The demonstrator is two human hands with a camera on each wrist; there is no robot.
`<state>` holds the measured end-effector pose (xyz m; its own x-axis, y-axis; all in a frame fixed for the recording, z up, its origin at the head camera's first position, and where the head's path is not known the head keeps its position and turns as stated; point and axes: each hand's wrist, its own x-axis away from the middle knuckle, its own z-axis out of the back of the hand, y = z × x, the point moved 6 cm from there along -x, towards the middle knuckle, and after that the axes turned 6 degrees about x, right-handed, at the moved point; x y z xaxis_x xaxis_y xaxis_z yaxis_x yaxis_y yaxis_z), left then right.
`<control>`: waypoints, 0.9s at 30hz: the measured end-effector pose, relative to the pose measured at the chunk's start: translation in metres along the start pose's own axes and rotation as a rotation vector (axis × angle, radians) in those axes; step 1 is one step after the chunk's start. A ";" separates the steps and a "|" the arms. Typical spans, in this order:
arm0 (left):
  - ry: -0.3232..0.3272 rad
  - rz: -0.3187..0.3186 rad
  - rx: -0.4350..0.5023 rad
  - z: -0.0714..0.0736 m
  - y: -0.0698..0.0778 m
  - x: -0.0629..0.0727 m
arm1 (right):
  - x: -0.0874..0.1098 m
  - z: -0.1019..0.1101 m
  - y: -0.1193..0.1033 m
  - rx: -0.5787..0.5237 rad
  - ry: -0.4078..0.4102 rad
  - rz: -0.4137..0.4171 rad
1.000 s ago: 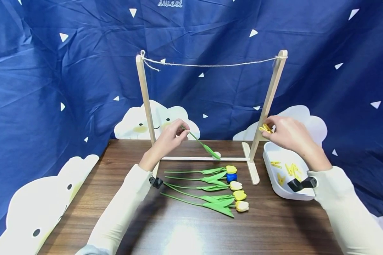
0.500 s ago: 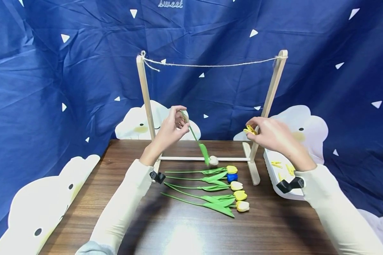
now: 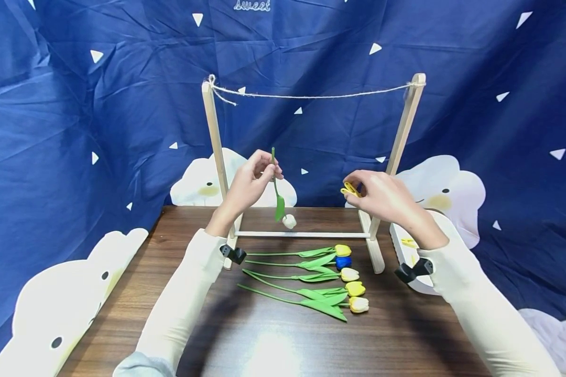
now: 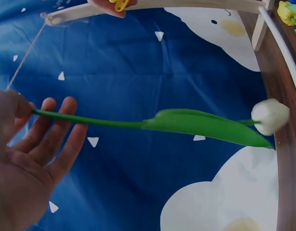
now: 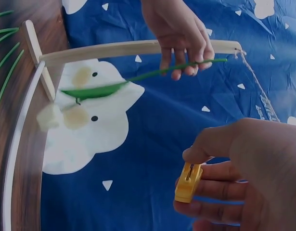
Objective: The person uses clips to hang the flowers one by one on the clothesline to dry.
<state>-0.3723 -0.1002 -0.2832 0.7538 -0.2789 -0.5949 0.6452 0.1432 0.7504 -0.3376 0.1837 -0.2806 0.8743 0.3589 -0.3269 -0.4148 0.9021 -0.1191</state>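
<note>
A white artificial tulip (image 3: pixel 289 221) hangs bloom down from my left hand (image 3: pixel 253 178), whose thumb and fingers pinch its green stem near the top end. In the left wrist view the whole tulip (image 4: pixel 186 126) shows, with one long leaf. My right hand (image 3: pixel 382 192) holds a yellow clothespin (image 3: pixel 350 189) between thumb and fingers; the right wrist view shows this clothespin (image 5: pixel 188 183) close up. Both hands are in front of the wooden frame, below the string (image 3: pixel 311 97) tied between its posts. The tulip's bloom is just above the frame's white crossbar (image 3: pixel 306 235).
Several tulips (image 3: pixel 311 277) with yellow, blue and pale blooms lie in a row on the brown table (image 3: pixel 217 335). A white tray (image 3: pixel 401 251) with yellow clothespins (image 3: pixel 409 243) stands at the right, partly behind my right forearm. The frame's right post (image 3: pixel 403 131) rises beside my right hand.
My left hand has risen and turned, bringing the tulip from slanting to nearly upright, bloom down. My right hand has moved left with the clothespin, away from the tray.
</note>
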 end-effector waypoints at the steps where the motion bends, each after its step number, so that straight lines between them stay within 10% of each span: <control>1: 0.002 0.002 0.042 0.001 -0.001 -0.002 | -0.001 0.000 -0.002 -0.005 0.002 -0.002; 12: 0.153 -0.101 0.302 0.014 0.000 -0.015 | -0.015 0.010 -0.033 -0.134 0.067 0.078; 27: 0.298 -0.084 0.321 0.029 0.006 -0.029 | -0.032 0.033 -0.068 -0.218 0.178 0.160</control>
<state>-0.3936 -0.1188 -0.2532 0.7334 0.0159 -0.6796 0.6702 -0.1837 0.7191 -0.3295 0.1188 -0.2313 0.7439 0.4269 -0.5142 -0.6043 0.7583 -0.2446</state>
